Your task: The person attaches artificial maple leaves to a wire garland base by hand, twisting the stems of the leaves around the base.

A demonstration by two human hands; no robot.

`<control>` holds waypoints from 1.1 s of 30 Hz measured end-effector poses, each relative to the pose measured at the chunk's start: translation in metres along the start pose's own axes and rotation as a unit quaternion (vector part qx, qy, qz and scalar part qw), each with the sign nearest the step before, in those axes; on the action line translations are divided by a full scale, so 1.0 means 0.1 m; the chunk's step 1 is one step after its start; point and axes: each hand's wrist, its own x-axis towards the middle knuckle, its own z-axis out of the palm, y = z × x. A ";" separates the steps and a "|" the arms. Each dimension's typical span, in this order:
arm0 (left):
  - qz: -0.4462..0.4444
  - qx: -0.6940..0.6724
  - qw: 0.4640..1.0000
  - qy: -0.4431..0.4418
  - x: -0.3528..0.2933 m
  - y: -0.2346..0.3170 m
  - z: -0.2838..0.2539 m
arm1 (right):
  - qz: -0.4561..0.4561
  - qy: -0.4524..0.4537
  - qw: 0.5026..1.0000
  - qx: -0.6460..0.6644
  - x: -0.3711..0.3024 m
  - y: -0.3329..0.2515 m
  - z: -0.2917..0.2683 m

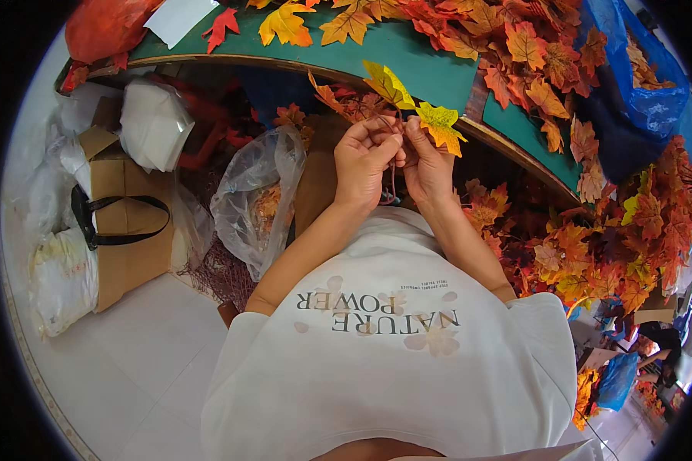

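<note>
Both my hands are raised close together in front of the table's near edge. My left hand has its fingers curled and pinched round a thin reddish-brown stem whose lower end hangs between the hands. Beside it, my right hand pinches with thumb and fingers at the same artificial maple leaf spray. One yellow leaf stands out over the right fingertips, and a yellow-green leaf rises above both hands. Orange-red leaves show just past the left fingers; whether they join this stem I cannot tell.
A green tabletop curves across the far side, with loose leaves and a heaped pile on it. More leaf bunches crowd the right. Left stand a clear plastic bag and a cardboard box. Another person is far right.
</note>
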 end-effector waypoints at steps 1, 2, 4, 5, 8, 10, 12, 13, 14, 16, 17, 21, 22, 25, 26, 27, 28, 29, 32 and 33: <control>0.002 0.006 1.000 0.001 0.00 0.00 0.00 | -0.010 0.002 1.000 -0.013 -0.01 0.00 0.02; 0.002 0.006 1.000 0.001 0.00 -0.01 -0.01 | -0.020 0.004 0.999 -0.025 -0.02 -0.01 0.04; -0.001 -0.004 1.000 0.002 0.01 -0.02 -0.03 | -0.034 0.002 0.999 -0.038 -0.01 0.03 0.01; -0.001 -0.004 1.000 0.002 0.01 -0.02 -0.03 | -0.047 -0.001 0.998 -0.052 -0.01 0.04 0.00; 0.000 -0.004 1.000 0.009 0.01 -0.03 -0.01 | -0.021 0.003 1.000 -0.009 -0.02 0.05 -0.02; 0.009 -0.013 1.000 0.007 0.01 -0.03 -0.01 | -0.023 -0.001 1.000 -0.003 -0.05 0.06 -0.01; 0.008 -0.011 1.000 0.008 0.01 -0.03 -0.01 | -0.026 -0.003 1.000 0.002 -0.06 0.06 -0.02; 0.007 -0.008 1.000 0.008 0.02 -0.03 -0.01 | -0.024 -0.004 1.000 0.004 -0.05 0.06 -0.04; 0.007 -0.009 1.000 0.009 0.01 -0.03 0.00 | -0.021 -0.006 1.000 0.007 -0.04 0.07 -0.05; 0.007 -0.005 1.000 0.002 0.01 -0.01 0.02 | -0.036 -0.004 0.999 -0.015 -0.04 0.09 -0.07; 0.007 -0.005 1.000 0.003 0.01 -0.01 0.01 | -0.051 -0.002 0.998 -0.035 -0.03 0.10 -0.09; 0.026 -0.005 1.000 -0.011 0.01 -0.03 -0.01 | -0.074 -0.016 0.996 -0.055 0.00 0.15 -0.15; 0.035 -0.010 0.999 -0.016 0.01 -0.04 -0.02 | -0.078 -0.019 0.994 -0.074 0.00 0.16 -0.16; 0.034 -0.017 0.999 -0.016 0.02 -0.05 -0.09 | -0.074 -0.032 0.990 -0.119 0.05 0.17 -0.24; 0.038 -0.014 0.999 -0.017 0.02 -0.06 -0.12 | -0.062 -0.032 0.990 -0.119 0.05 0.16 -0.22; 0.038 -0.014 0.999 -0.017 0.03 -0.08 -0.13 | -0.049 -0.031 0.991 -0.119 0.05 0.16 -0.22; 0.049 -0.008 0.999 -0.015 0.02 -0.09 -0.14 | -0.048 -0.031 0.991 -0.120 0.06 0.17 -0.24; 0.059 -0.003 0.998 -0.015 0.03 -0.10 -0.14 | -0.049 -0.034 0.988 -0.141 0.08 0.18 -0.25; 0.054 -0.005 0.999 -0.005 0.05 -0.09 -0.14 | -0.051 -0.035 0.991 -0.121 0.05 0.22 -0.23; 0.056 -0.006 0.998 -0.005 0.04 -0.09 -0.13 | -0.053 -0.034 0.995 -0.080 0.04 0.21 -0.20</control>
